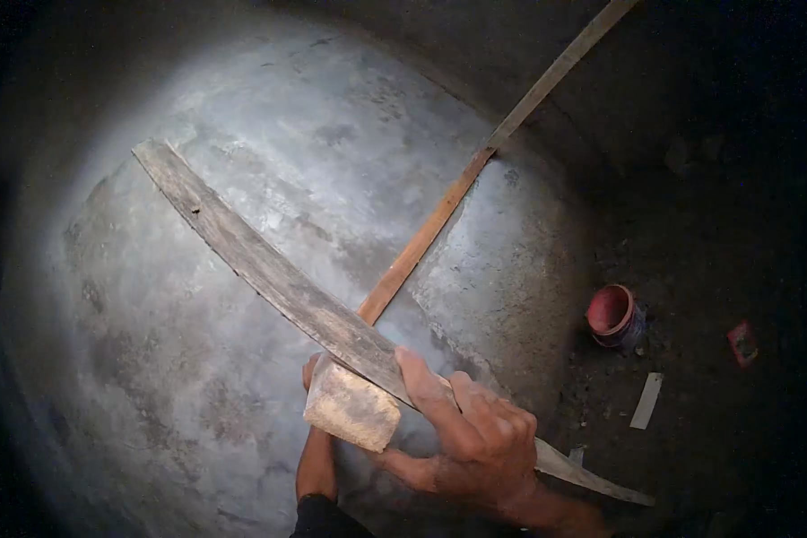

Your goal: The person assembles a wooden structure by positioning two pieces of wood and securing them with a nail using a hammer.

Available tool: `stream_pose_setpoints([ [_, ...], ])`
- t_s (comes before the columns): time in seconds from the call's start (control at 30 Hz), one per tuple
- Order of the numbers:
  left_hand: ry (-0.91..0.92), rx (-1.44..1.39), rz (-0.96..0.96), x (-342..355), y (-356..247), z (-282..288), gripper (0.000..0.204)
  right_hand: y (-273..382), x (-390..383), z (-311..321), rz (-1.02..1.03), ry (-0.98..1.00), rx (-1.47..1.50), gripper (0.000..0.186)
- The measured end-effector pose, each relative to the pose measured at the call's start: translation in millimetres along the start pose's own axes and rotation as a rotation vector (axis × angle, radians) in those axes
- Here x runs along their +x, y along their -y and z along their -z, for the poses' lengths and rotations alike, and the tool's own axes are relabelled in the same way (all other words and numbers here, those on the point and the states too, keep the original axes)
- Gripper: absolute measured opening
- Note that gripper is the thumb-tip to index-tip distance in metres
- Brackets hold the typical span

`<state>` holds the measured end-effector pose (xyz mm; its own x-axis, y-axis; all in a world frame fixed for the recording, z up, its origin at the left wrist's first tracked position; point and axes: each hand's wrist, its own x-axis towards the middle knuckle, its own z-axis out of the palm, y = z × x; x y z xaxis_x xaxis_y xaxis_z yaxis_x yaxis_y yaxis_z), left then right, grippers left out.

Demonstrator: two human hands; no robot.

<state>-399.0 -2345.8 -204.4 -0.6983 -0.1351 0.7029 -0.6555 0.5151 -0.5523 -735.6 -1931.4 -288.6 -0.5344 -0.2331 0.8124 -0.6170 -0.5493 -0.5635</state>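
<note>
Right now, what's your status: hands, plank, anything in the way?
Right hand gripping plank. Left hand mostly hidden behind block. Block by plank's near edge. Possibly in the way: wooden strip, visually meeting plank's far edge.

The long plank (255,260) is old bare wood, grey and matt, its grain rough and its edges worn. The block (354,408) looks coarse and dry, its yellowish face grainy (brick, stone or wood, I can't tell from here). The stick (429,235) is wood too, warm brown and fairly smooth below, duller and paler above. The concrete (215,377) has a mostly smooth skin with a faint sheen, broken by scuffed patches. The bucket (619,334) seems plastic; the sleeve (327,518) is dark, matt cloth.
</note>
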Motion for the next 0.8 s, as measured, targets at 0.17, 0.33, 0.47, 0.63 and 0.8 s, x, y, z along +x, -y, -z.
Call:
stream_pose_setpoints([
  [0.17,-0.062,-0.011,0.029,-4,14,-17,0.022,2,-4,0,-0.002,0.0,0.005,0.078],
  [0.33,-0.119,-0.019,0.046,-5,21,-24,0.02,2,-2,-6,-0.001,0.006,-0.002,0.079],
  [0.47,-0.182,-0.107,0.138,12,-9,-10,0.024,3,-2,-3,-0.027,0.01,-0.02,0.079],
  [0.63,-0.18,-0.161,0.273,5,-13,6,0.031,4,-1,-15,0.035,-0.069,0.002,0.082],
  [0.8,-0.225,-0.166,0.233,18,-28,11,0.032,3,0,-14,0.032,-0.105,0.047,0.081],
])
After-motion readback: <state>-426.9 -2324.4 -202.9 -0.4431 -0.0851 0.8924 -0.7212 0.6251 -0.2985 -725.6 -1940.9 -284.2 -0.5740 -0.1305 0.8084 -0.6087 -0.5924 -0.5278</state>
